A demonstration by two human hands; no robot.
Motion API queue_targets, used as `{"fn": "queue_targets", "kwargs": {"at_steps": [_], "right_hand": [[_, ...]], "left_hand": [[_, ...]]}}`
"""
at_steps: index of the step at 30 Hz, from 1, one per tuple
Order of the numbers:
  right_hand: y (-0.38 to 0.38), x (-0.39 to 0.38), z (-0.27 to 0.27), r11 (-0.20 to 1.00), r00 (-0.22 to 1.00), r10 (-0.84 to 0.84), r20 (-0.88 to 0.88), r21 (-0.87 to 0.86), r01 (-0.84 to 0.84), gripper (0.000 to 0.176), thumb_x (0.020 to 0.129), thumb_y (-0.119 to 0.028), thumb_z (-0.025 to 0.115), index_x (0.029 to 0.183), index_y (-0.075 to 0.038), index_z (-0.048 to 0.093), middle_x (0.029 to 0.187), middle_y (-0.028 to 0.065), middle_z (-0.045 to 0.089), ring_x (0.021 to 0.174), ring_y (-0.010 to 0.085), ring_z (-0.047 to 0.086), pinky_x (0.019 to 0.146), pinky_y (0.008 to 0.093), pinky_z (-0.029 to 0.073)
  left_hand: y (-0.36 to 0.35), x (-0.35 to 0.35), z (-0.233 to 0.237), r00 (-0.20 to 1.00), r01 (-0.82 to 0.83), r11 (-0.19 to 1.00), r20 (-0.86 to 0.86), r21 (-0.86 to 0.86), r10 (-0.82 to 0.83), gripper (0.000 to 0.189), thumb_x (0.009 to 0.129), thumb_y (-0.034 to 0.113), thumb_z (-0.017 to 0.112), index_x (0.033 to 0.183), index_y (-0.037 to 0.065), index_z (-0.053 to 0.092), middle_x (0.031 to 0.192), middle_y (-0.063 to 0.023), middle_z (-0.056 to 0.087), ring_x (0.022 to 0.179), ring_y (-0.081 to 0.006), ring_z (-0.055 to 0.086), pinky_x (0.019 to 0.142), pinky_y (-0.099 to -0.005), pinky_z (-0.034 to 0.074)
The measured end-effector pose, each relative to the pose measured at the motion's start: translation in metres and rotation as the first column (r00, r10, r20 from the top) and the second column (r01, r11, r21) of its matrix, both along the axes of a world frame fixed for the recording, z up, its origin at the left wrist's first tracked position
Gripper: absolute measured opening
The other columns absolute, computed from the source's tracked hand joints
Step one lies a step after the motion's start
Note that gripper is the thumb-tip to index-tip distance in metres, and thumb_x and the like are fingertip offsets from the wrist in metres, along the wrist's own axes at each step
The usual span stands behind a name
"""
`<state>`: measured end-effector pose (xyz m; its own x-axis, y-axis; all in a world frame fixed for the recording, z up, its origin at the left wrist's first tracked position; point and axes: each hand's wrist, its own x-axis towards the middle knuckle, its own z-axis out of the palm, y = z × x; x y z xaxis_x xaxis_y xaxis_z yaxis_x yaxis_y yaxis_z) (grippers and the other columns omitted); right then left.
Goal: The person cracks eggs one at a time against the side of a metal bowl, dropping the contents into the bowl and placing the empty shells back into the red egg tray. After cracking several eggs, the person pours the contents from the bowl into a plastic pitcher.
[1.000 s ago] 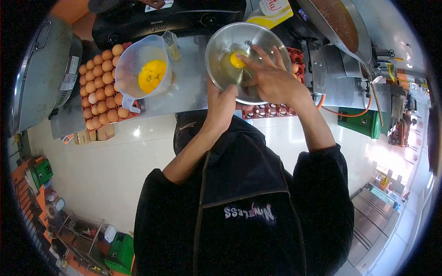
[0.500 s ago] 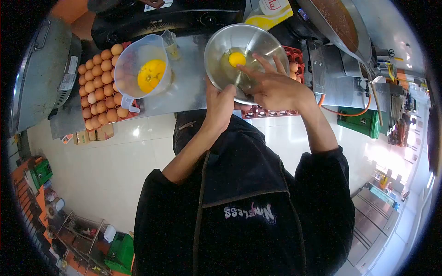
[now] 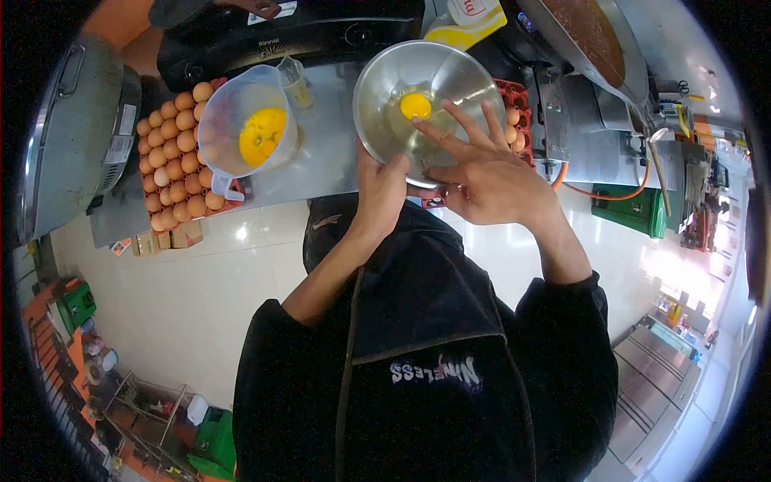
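Observation:
A steel bowl (image 3: 458, 72) holds clear egg white and one yolk (image 3: 415, 106). My left hand (image 3: 381, 193) grips the near left rim of the bowl, thumb on the rim. Over the bowl's near right side, my right hand (image 3: 486, 173) has its fingers spread, with a fingertip close to or touching the yolk. To the left stands a clear plastic pitcher (image 3: 217, 132) with several yolks (image 3: 262, 138) in it. A small clear cup (image 3: 295, 84) is beside the pitcher.
A tray of brown eggs (image 3: 173, 157) lies at the left. Behind the bowl is a black stove (image 3: 281, 48). Under and right of the bowl is a red egg tray (image 3: 514, 96) with a few eggs. A large pan (image 3: 590, 40) is at the upper right, near an orange hose (image 3: 602, 195).
My right hand has shifted slightly down toward me and its fingers have spread wider. The left hand still holds the bowl.

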<state>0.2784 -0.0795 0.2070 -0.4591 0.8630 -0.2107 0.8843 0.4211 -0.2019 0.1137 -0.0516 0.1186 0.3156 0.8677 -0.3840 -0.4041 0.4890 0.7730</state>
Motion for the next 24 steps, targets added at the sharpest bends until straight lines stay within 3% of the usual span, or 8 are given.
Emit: {"fn": "queue_targets", "kwargs": {"at_steps": [6,9,11,14,18,20,24], "right_hand": [[-0.005,0.001,0.002,0.994,0.994,0.057,-0.096,0.100,-0.047,0.032,0.079,-0.027,0.062,0.107,-0.022,0.078,0.157,0.0033,0.037,0.149,0.0327,0.022,0.119,0.0635,0.010],[-0.004,-0.003,-0.002,0.986,0.986,0.084,-0.141,0.152,-0.062,0.028,0.083,-0.033,0.065,0.106,-0.021,0.077,0.154,0.0027,0.040,0.146,0.0299,0.028,0.119,0.0627,0.012],[-0.006,-0.007,-0.009,0.979,0.969,0.082,-0.235,0.199,-0.035,0.028,0.085,-0.039,0.066,0.103,-0.020,0.077,0.148,0.0012,0.047,0.143,0.0263,0.033,0.120,0.0617,0.013],[-0.009,-0.018,-0.031,0.948,0.953,0.092,-0.287,0.318,0.004,0.021,0.085,-0.033,0.067,0.096,-0.020,0.078,0.142,0.0006,0.053,0.142,0.0262,0.035,0.119,0.0629,0.013],[-0.015,-0.035,-0.041,0.954,0.946,0.057,-0.320,0.297,0.043,0.017,0.084,-0.030,0.066,0.089,-0.020,0.078,0.136,0.0000,0.057,0.140,0.0260,0.037,0.118,0.0653,0.013],[-0.017,-0.043,-0.056,0.946,0.902,0.025,-0.432,0.302,0.119,0.012,0.077,-0.030,0.073,0.079,-0.019,0.076,0.137,0.0012,0.054,0.139,0.0265,0.037,0.117,0.0680,0.013],[-0.018,-0.047,-0.067,0.943,0.834,-0.014,-0.551,0.270,0.194,0.010,0.074,-0.027,0.075,0.076,-0.017,0.073,0.131,0.0019,0.058,0.137,0.0284,0.040,0.117,0.0689,0.010]], "left_hand": [[-0.003,0.000,0.002,1.000,0.004,1.000,-0.003,0.013,-0.004,0.059,0.087,-0.002,0.046,0.143,0.002,0.027,0.122,-0.0210,0.056,0.079,-0.0257,0.071,0.049,-0.0294,0.063],[-0.007,-0.002,0.003,0.998,0.066,0.998,-0.010,0.001,-0.066,0.059,0.087,-0.003,0.047,0.143,0.003,0.029,0.123,-0.0177,0.056,0.085,-0.0242,0.069,0.051,-0.0309,0.061],[-0.011,-0.002,0.000,0.999,-0.013,1.000,-0.039,-0.021,0.012,0.058,0.088,-0.003,0.047,0.143,0.004,0.032,0.125,-0.0132,0.056,0.100,-0.0220,0.065,0.064,-0.0311,0.060],[-0.010,-0.014,-0.023,0.999,-0.044,0.999,-0.007,-0.024,0.044,0.055,0.090,-0.003,0.047,0.143,0.006,0.033,0.132,-0.0146,0.050,0.097,-0.0245,0.066,0.061,-0.0308,0.062],[-0.015,-0.032,-0.036,0.999,-0.041,0.999,-0.002,0.004,0.041,0.055,0.090,-0.004,0.047,0.143,0.006,0.035,0.132,-0.0100,0.052,0.107,-0.0212,0.063,0.074,-0.0306,0.058],[-0.015,-0.037,-0.031,0.996,-0.084,0.994,-0.049,-0.068,0.081,0.056,0.090,-0.005,0.046,0.143,0.005,0.035,0.131,-0.0081,0.054,0.115,-0.0192,0.059,0.080,-0.0295,0.055],[-0.015,-0.039,-0.034,0.993,-0.116,0.991,-0.024,-0.073,0.115,0.055,0.088,-0.006,0.046,0.141,0.004,0.035,0.129,-0.0105,0.055,0.110,-0.0219,0.062,0.072,-0.0315,0.058]]}}
